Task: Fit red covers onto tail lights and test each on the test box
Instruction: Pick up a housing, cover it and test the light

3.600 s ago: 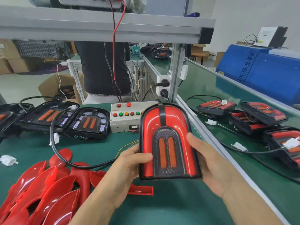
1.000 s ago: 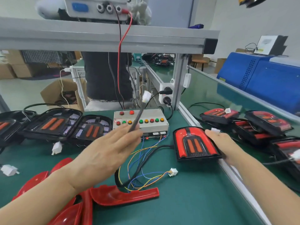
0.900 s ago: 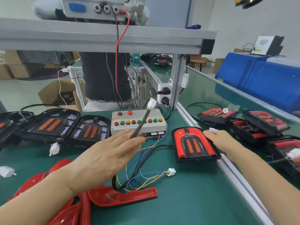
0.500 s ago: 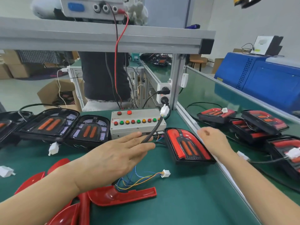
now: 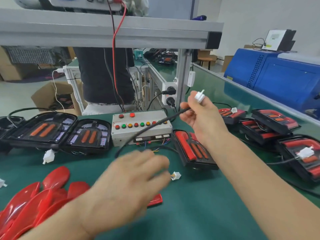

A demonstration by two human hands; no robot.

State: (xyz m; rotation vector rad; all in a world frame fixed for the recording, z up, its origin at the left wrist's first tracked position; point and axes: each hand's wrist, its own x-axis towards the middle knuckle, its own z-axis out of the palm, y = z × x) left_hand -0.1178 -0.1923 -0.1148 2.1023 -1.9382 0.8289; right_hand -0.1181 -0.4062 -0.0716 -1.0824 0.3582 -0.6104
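A tail light [image 5: 185,146] with its red cover fitted lies on the green table, just right of the grey test box [image 5: 142,116]. My right hand [image 5: 199,116] is raised above the tail light. It grips the tail light's black cable just below its white connector [image 5: 199,97]. My left hand [image 5: 138,172] is blurred, low over the table in front of the box, and holds nothing. Its fingertips are close to the small white plug [image 5: 175,175] on the box's coloured wires.
Loose red covers [image 5: 34,196] are piled at the front left. Two uncovered tail lights [image 5: 52,130] lie left of the box. Several covered tail lights [image 5: 270,122] sit on the right bench, beyond the table's metal edge. A person stands behind the frame.
The black cable went from my left hand to my right, which left the tail light and rose. My left hand dropped toward the white plug on the table.
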